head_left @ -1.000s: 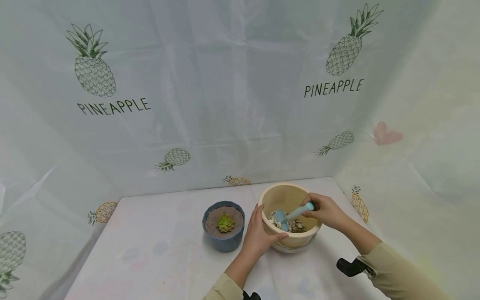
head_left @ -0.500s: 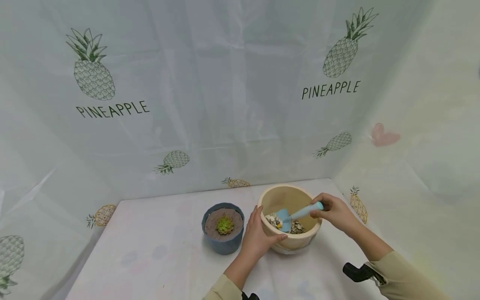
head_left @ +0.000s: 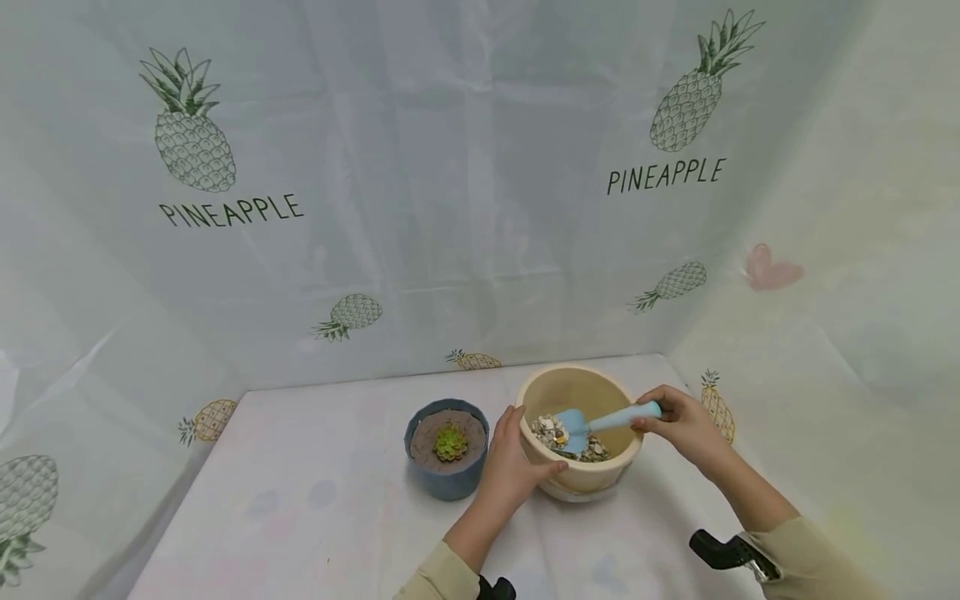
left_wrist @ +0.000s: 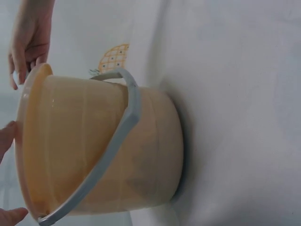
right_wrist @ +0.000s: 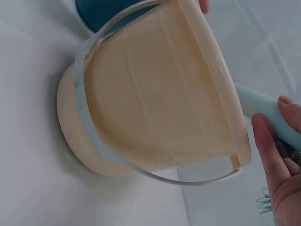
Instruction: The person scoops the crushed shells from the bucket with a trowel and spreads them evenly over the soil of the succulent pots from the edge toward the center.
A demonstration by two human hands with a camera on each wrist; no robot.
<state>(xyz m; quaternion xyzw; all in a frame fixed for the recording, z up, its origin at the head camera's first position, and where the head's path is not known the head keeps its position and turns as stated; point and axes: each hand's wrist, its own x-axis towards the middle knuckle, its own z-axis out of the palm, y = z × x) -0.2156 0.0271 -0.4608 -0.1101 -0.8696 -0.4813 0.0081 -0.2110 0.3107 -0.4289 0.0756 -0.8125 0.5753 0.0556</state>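
A cream bucket [head_left: 573,477] with a grey bail handle [left_wrist: 106,162] stands on the table at the right. My left hand [head_left: 510,468] rests on its rim, fingers at the left side and thumb spread toward the near edge. With fingers and thumb, my right hand [head_left: 681,427] pinches the handle end of a light blue trowel [head_left: 611,419] at the bucket's right side. The trowel's blade lies inside the bucket, among pale and mixed-colour pebbles [head_left: 551,432]. In the right wrist view, the bucket wall hides the blade.
Close to the left of the bucket is a blue pot [head_left: 447,483] with a green succulent [head_left: 451,443] in brownish soil. A white cloth covers the table [head_left: 300,492]. Pineapple-printed sheets [head_left: 450,208] hang behind and at both sides.
My right hand has drawn back to the right with the trowel, whose handle now lies lower and flatter across the bucket's opening. My left hand stays on the rim.
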